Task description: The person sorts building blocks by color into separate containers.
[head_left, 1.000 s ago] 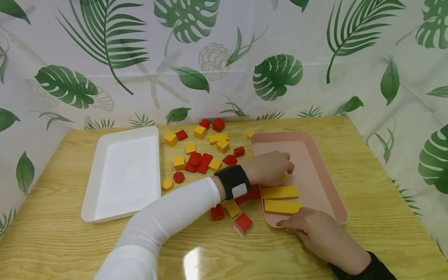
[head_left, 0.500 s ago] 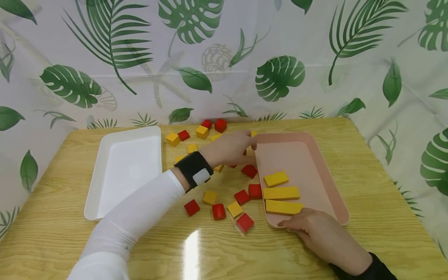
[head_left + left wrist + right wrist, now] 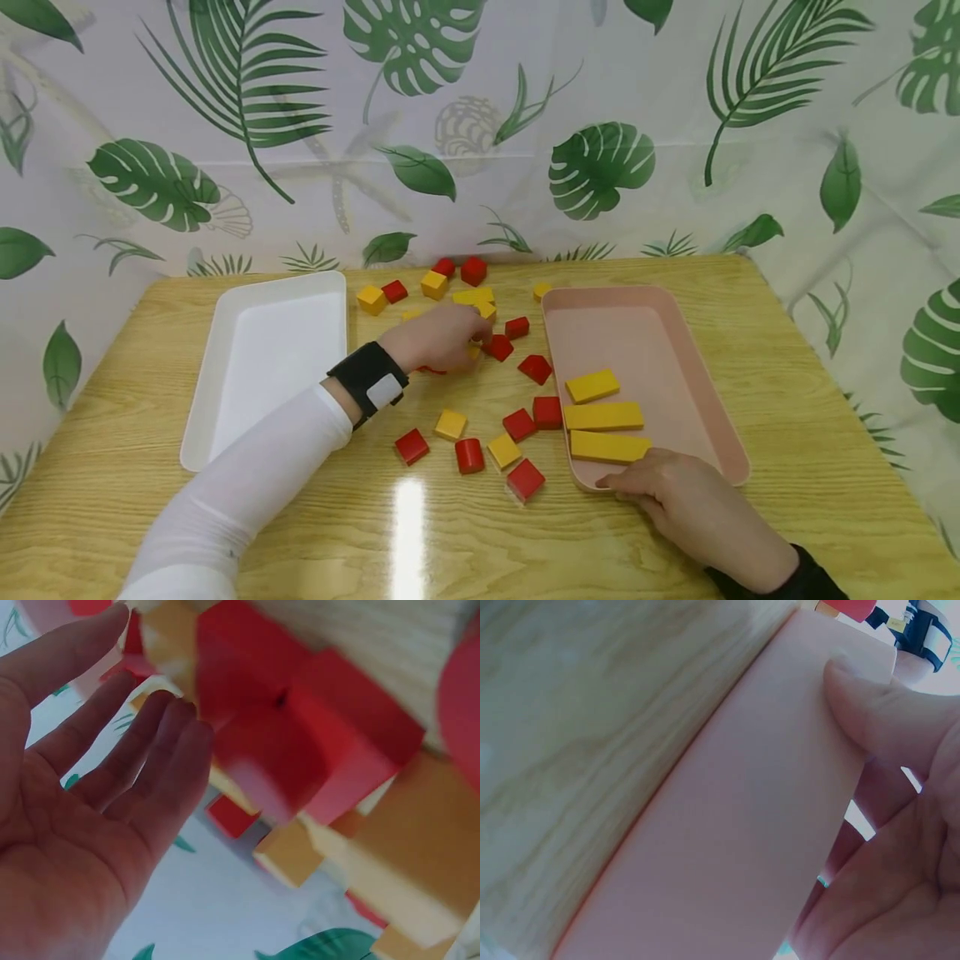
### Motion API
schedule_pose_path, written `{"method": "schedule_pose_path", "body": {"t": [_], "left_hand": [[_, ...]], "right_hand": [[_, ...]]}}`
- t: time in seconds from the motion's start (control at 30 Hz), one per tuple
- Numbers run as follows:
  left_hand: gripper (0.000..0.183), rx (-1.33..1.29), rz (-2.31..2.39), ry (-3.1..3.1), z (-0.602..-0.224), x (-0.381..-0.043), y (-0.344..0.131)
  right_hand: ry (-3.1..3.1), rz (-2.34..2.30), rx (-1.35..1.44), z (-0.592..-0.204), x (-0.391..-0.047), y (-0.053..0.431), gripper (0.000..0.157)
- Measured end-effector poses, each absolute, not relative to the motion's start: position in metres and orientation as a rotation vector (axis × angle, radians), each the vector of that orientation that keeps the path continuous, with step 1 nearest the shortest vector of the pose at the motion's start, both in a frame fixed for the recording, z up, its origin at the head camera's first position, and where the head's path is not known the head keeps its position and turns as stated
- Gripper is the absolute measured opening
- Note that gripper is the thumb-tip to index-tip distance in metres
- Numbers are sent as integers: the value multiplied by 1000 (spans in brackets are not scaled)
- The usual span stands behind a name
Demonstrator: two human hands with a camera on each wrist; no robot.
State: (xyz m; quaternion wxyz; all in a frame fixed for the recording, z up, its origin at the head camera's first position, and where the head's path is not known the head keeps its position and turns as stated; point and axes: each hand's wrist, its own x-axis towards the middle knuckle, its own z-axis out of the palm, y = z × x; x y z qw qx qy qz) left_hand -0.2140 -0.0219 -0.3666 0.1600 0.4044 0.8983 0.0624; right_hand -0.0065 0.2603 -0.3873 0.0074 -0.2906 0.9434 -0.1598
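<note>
In the head view my left hand (image 3: pixel 438 337) hovers palm-down over the middle of a scatter of red and yellow blocks. Its fingertips are close to a yellow block (image 3: pixel 474 351) and a red block (image 3: pixel 498 347). The left wrist view shows the fingers extended with nothing held, beside a round red block (image 3: pixel 270 761) and a yellow block (image 3: pixel 169 641). My right hand (image 3: pixel 690 500) grips the near wall of the pink tray (image 3: pixel 693 392), thumb outside and fingers over the rim. Inside that tray lie two long yellow blocks (image 3: pixel 603 415) and a shorter one (image 3: pixel 592 386).
A white tray (image 3: pixel 281 367) stands on the left of the wooden table (image 3: pixel 480 550). Loose red cubes (image 3: pixel 412 447), a red cylinder (image 3: pixel 469 456) and yellow cubes (image 3: pixel 452 424) lie between the trays. Leaf-printed cloth (image 3: pixel 495 175) hangs behind the table.
My left hand has moved from inside the pink tray leftward to the loose blocks, leaving the shorter yellow block in the tray. My right hand has stayed on the tray wall.
</note>
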Motion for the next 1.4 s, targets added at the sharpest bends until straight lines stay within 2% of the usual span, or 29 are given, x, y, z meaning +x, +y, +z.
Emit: {"method": "schedule_pose_path", "body": {"t": [0.5, 0.63, 0.93, 1.13, 1.4], "left_hand": [[14, 1192, 253, 2574, -367, -215, -17], [19, 1193, 279, 2606, -357, -214, -10], [23, 1334, 318, 2616, -339, -206, 39], [27, 1435, 255, 2582, -346, -196, 81], [20, 1369, 213, 2535, -363, -188, 112]], "right_hand": [[2964, -499, -900, -389, -6, 261, 28], [2961, -492, -890, -389, -6, 261, 27], [2976, -514, -917, -390, -6, 262, 26], [3001, -529, -974, -392, -5, 264, 27], [2980, -532, -921, -391, -6, 264, 26]]}}
